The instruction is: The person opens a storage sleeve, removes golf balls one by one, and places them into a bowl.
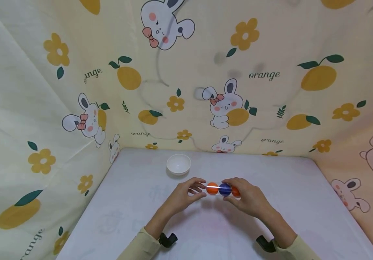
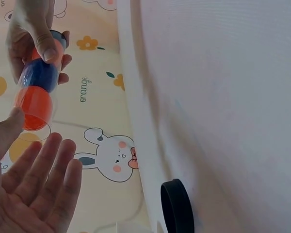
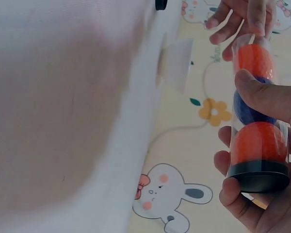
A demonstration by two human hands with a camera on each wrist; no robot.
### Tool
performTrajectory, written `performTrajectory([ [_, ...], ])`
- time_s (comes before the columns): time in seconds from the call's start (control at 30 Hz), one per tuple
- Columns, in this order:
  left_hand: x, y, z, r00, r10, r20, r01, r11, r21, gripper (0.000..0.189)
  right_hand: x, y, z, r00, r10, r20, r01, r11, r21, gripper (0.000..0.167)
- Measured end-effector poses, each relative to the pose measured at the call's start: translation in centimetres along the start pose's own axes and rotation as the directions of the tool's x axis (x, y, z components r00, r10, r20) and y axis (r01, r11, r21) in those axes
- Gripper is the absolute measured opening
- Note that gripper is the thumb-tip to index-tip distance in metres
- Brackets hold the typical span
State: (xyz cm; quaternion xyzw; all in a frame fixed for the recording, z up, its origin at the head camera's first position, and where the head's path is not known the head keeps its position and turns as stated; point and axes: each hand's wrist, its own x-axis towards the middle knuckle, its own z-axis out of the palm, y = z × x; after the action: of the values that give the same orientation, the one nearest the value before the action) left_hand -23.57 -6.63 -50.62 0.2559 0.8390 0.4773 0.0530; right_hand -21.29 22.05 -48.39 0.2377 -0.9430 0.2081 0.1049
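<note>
A clear tube (image 3: 235,116) with a black cap (image 3: 259,175) on one end lies level above the table, in my right hand (image 1: 251,196). Inside it a blue ball (image 1: 224,189) sits between two orange ones; the orange ball (image 1: 212,188) nearest my left hand shows fully. My right thumb presses along the tube's side while the fingers wrap behind it. At the uncapped end, my left hand (image 1: 184,195) has its fingers spread and relaxed, the palm in view in the left wrist view. Whether its thumb touches the rim I cannot tell.
A white bowl (image 1: 178,164) stands on the white table (image 1: 134,216), behind my left hand. A black ring-shaped thing (image 2: 177,206) shows low in the left wrist view. A printed cloth (image 1: 186,72) with rabbits and oranges rises behind and at both sides.
</note>
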Motion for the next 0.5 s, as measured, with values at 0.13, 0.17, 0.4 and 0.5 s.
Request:
performTrajectory([
  [0.13,0.15,-0.29,-0.08,1.000,0.000,0.003,0.000,1.000,-0.015,0.047,0.12,-0.05,0.06,1.000,-0.011,-0.012,0.011,1.000,-0.006,0.058],
  [0.17,0.18,-0.34,-0.11,1.000,0.002,0.005,-0.002,1.000,-0.023,0.047,0.14,-0.06,0.06,1.000,-0.015,-0.015,0.015,1.000,-0.008,0.058],
  [0.4,-0.05,-0.46,0.02,1.000,0.022,0.000,-0.022,0.999,-0.046,0.046,-0.05,-0.16,0.15,0.999,-0.037,-0.035,0.035,0.999,-0.031,0.058],
  [0.5,-0.27,-0.47,0.11,1.000,0.024,0.004,-0.023,0.999,-0.042,0.046,-0.26,-0.16,0.28,0.997,-0.055,-0.047,0.053,0.997,-0.048,0.057],
])
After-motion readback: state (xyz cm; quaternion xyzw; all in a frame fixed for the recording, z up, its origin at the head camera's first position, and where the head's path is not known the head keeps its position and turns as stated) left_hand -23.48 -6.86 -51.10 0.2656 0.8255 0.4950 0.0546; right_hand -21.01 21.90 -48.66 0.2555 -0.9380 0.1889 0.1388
